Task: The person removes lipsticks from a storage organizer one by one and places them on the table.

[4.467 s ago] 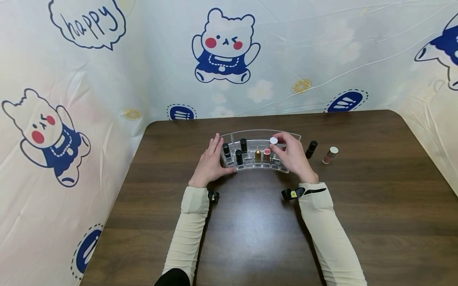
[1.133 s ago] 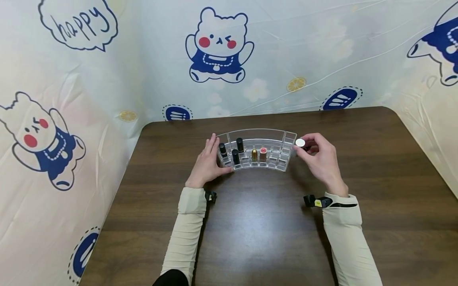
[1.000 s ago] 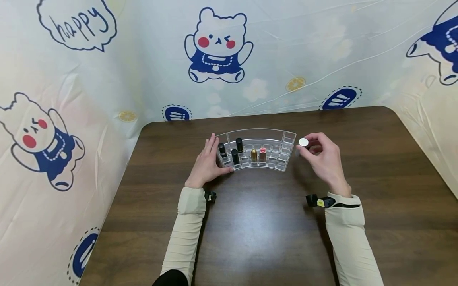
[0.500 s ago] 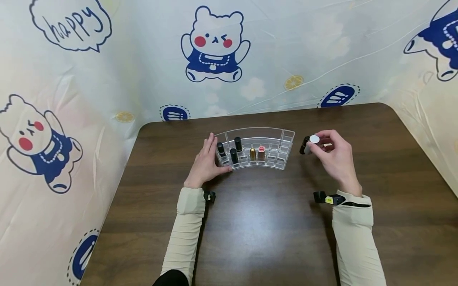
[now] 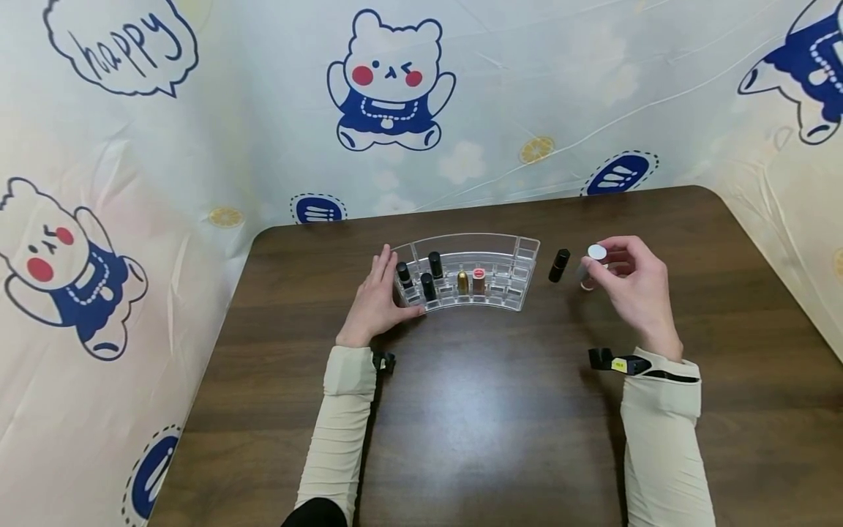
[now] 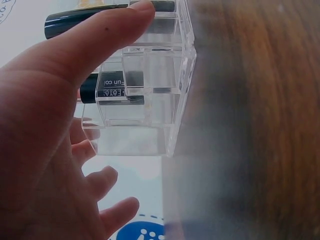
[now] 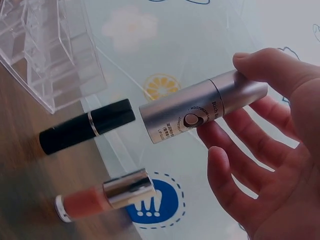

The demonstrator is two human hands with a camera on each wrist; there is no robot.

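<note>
My right hand (image 5: 637, 289) pinches a silver lipstick tube (image 7: 200, 110) between thumb and fingers, just over the table. In the right wrist view, a black lipstick (image 7: 87, 126) and a pinkish lip gloss (image 7: 102, 196) with a shiny silver cap stand near the tube. The head view shows the lip gloss mostly hidden behind the held tube. With its fingers spread along the left end of a clear curved lipstick organizer (image 5: 514, 252), my left hand (image 5: 374, 309) rests its thumb on the front corner. Several lipsticks sit in the organizer: black ones (image 5: 435, 265), a gold one (image 5: 463, 282) and a red-topped one (image 5: 478, 281).
The brown wooden table (image 5: 461, 424) extends toward me and to both sides. A printed cloth (image 5: 276, 110) hangs behind the table and at its sides. Each wrist wears a black camera (image 5: 619, 363).
My right hand has lifted the silver tube from the organizer and carried it right, past the black lipstick to beside the lip gloss. The left hand stays at the organizer. The head view has shifted slightly.
</note>
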